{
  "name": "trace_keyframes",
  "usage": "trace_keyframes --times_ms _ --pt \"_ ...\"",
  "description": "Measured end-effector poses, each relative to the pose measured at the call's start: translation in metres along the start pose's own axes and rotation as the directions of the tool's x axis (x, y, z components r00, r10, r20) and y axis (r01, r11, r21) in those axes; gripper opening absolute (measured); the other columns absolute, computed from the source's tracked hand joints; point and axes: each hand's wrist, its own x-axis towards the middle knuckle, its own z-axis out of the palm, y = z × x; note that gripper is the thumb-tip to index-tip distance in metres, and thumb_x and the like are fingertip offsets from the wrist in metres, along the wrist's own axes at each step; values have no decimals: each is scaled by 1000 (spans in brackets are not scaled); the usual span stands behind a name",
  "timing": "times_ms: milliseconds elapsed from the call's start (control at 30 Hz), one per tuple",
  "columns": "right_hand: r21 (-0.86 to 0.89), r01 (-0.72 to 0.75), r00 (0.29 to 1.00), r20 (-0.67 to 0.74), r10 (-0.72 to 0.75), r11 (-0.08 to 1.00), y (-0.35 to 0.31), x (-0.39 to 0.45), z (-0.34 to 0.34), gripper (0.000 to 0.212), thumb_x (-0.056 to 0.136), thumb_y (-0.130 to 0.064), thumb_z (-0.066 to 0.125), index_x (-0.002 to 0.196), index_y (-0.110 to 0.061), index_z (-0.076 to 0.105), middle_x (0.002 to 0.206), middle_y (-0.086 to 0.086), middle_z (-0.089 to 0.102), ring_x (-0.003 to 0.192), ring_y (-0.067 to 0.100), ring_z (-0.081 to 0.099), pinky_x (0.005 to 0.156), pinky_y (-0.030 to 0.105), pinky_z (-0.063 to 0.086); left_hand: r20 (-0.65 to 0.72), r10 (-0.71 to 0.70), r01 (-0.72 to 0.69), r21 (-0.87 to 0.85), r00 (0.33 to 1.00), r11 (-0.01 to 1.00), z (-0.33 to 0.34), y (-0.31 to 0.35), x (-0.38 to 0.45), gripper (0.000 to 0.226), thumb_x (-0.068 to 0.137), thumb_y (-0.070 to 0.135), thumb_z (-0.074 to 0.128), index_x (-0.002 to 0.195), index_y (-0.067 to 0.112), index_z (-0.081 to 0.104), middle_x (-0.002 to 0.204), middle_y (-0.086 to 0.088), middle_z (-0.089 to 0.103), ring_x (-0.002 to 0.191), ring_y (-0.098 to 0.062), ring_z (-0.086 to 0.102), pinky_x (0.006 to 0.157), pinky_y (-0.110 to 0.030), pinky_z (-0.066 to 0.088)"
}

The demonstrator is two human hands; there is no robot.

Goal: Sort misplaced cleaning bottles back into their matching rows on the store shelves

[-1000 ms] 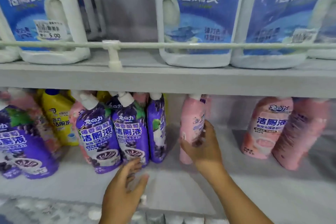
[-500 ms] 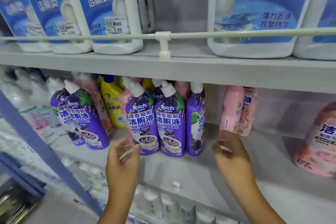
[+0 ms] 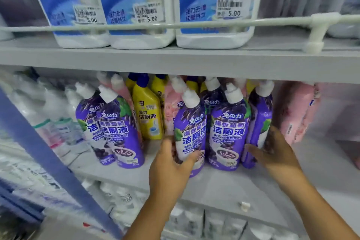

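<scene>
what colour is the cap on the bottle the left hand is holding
White, on a purple bottle gripped by the left hand; head view.

Upper shelf (image 3: 175, 60): three jugs (image 3: 140, 6) side by side behind a rail (image 3: 214, 23).
Lower shelf (image 3: 224, 187): front-row bottles (image 3: 227, 130); spouted bottle (image 3: 147, 113) behind them, pouches (image 3: 294, 111) to their right.
Post (image 3: 39, 148): left of bottles.

Grey shelf (image 3: 224, 187): purple bottles (image 3: 227, 132), yellow bottle (image 3: 149, 115), pink bottles (image 3: 296, 113).
</scene>
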Motion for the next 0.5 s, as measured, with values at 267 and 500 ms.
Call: trace_keyframes --times_ms 267,500 --pt "-99 -19 987 -160 3 995 -10 -42 -2 38 80 2 78 104 -22 63 90 -8 72 76 -10 63 62 5 48 -326 -87 148 166 941 975 -66 -22 -21 55 64 50 89 91 30 46 94 2 63 89 -34 66 68 -39 45" --pt "-138 110 981 -145 -130 984 -30 -79 -8 48 74 10 80 94 -32 68 92 -18 72 78 5 68 68 7 51 -182 -36 76 217 983 973 -57 -31 12 36 81 35 79 94 30 46 94 4 62 81 -27 67 69 -45 55"
